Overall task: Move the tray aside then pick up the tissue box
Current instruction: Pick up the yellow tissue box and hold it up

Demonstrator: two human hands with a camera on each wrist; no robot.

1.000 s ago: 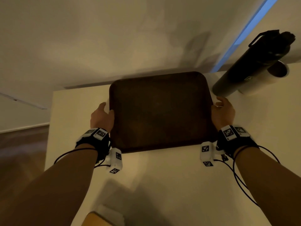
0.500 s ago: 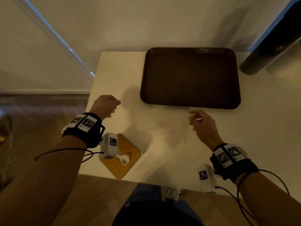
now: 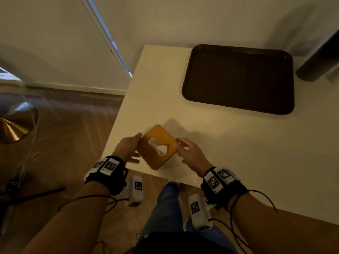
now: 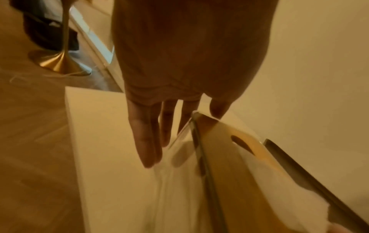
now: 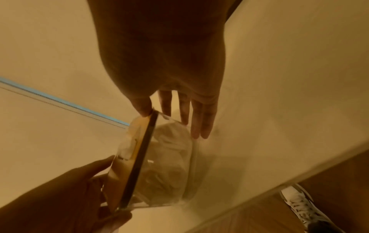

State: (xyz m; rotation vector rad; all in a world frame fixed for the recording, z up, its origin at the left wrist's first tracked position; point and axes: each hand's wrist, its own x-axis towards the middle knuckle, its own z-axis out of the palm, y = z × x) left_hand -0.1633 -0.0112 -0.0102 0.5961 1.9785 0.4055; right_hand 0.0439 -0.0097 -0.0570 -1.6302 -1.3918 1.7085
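Observation:
The tissue box [image 3: 161,137] has an orange lid, clear walls and a white tissue poking from its slot; it stands near the table's front left corner. My left hand [image 3: 128,148] lies against its left side with straight fingers [image 4: 147,134], thumb by the lid's corner. My right hand [image 3: 189,153] lies against the right side, its fingers [image 5: 199,121] straight along the clear wall and its thumb at the lid's edge. The box [image 5: 165,157] still rests on the table. The dark brown tray [image 3: 238,79] lies empty at the back of the table, well away from both hands.
The white table [image 3: 238,153] ends just left of the box and just in front of it. A dark cylinder [image 3: 319,57] stands right of the tray. A brass lamp base [image 3: 14,123] stands on the wooden floor to the left.
One second ago both hands held the tray's sides. They let go, drew back toward me, and now rest on either side of the tissue box. The tray stays at the back.

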